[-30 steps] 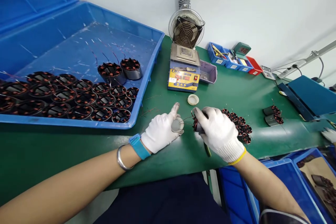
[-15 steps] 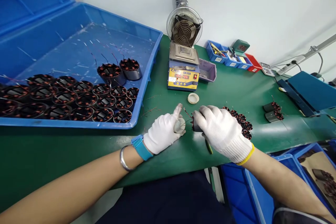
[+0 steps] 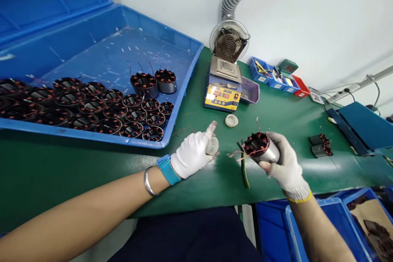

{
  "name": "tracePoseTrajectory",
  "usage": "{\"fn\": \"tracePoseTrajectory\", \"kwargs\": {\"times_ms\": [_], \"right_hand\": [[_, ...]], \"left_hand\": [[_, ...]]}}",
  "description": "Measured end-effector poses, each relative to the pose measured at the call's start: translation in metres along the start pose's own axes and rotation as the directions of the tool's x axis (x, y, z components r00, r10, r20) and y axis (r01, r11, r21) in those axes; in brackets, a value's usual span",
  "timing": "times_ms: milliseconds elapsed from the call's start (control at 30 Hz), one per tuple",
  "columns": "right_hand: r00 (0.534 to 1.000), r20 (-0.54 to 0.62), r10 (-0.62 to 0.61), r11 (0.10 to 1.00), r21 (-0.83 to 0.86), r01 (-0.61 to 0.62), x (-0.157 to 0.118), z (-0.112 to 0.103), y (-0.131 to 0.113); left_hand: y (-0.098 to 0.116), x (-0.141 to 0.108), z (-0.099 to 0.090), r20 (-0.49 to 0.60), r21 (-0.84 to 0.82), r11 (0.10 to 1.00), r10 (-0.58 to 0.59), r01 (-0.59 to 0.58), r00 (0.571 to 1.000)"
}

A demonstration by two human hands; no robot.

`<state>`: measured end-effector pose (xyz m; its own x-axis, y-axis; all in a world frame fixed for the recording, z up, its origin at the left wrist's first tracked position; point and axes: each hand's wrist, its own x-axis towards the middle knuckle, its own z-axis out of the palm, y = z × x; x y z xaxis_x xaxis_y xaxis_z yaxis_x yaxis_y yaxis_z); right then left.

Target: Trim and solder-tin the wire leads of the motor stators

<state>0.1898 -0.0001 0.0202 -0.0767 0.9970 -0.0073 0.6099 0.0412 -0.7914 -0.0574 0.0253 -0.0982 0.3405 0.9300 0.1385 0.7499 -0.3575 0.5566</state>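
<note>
My left hand [image 3: 195, 153], in a white glove with bare-looking grey fingertips, is closed around a small round pale cup [image 3: 212, 146] just above the bench. My right hand [image 3: 284, 161], gloved too, grips a motor stator [image 3: 266, 153] by its grey metal shell. The stator is tilted, its dark open end with copper windings facing left and up, and several wire leads stick out toward the cup without touching it. Under the stator's left side lie green-handled cutters [image 3: 245, 172], partly covered. A small round pale lid or dish [image 3: 231, 120] rests beyond the cup.
A large blue tray [image 3: 153, 144] at the left holds many stators. Behind the hands stands a yellow-and-blue soldering pot [image 3: 221, 97] before a fan duct [image 3: 229, 45]. A purple bin [image 3: 251, 92] adjoins it. Two stators [image 3: 321, 145] lie at right; blue crates [image 3: 273, 225] stand below the edge.
My right hand has drawn the stator rightward, away from the cup, and turned it so its open end shows. The wire leads have left the cup. My left hand keeps its hold.
</note>
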Motion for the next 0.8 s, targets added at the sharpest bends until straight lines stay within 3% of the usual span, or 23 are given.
{"fn": "tracePoseTrajectory", "kwargs": {"times_ms": [67, 133, 200, 267, 367, 600, 700, 800], "right_hand": [[0.986, 0.126, 0.110, 0.897, 0.414, -0.153, -0.008, 0.013, 0.011], [0.944, 0.251, 0.213, 0.687, 0.649, -0.328, -0.015, 0.032, 0.015], [0.897, 0.345, 0.276, 0.529, 0.725, -0.441, -0.019, 0.048, 0.013], [0.864, 0.405, 0.301, 0.453, 0.736, -0.503, -0.019, 0.059, 0.011], [0.840, 0.439, 0.317, 0.425, 0.727, -0.540, -0.015, 0.066, 0.011], [0.856, 0.380, 0.352, 0.526, 0.676, -0.516, -0.013, 0.069, 0.020], [0.858, 0.378, 0.347, 0.523, 0.682, -0.512, -0.011, 0.065, 0.015], [0.854, 0.383, 0.351, 0.465, 0.721, -0.514, -0.002, 0.056, 0.007]], "left_hand": [[-0.001, 0.001, 0.002, -0.014, 0.002, 1.000, 0.008, -0.008, 1.000], [-0.002, 0.000, 0.003, -0.030, 0.014, 1.000, 0.028, -0.028, 0.999], [-0.002, -0.001, 0.002, -0.024, 0.026, 0.998, 0.051, -0.050, 0.998], [-0.001, -0.002, 0.000, -0.002, 0.023, 0.997, 0.068, -0.068, 0.998], [0.001, -0.003, -0.004, 0.024, -0.006, 0.995, 0.101, -0.101, 0.995], [0.000, -0.004, 0.001, -0.036, -0.021, 0.986, 0.162, -0.163, 0.986], [0.001, -0.003, 0.001, -0.030, 0.013, 0.991, 0.130, -0.130, 0.991], [0.003, 0.001, -0.001, 0.040, 0.013, 0.998, 0.069, -0.069, 0.997]]}}
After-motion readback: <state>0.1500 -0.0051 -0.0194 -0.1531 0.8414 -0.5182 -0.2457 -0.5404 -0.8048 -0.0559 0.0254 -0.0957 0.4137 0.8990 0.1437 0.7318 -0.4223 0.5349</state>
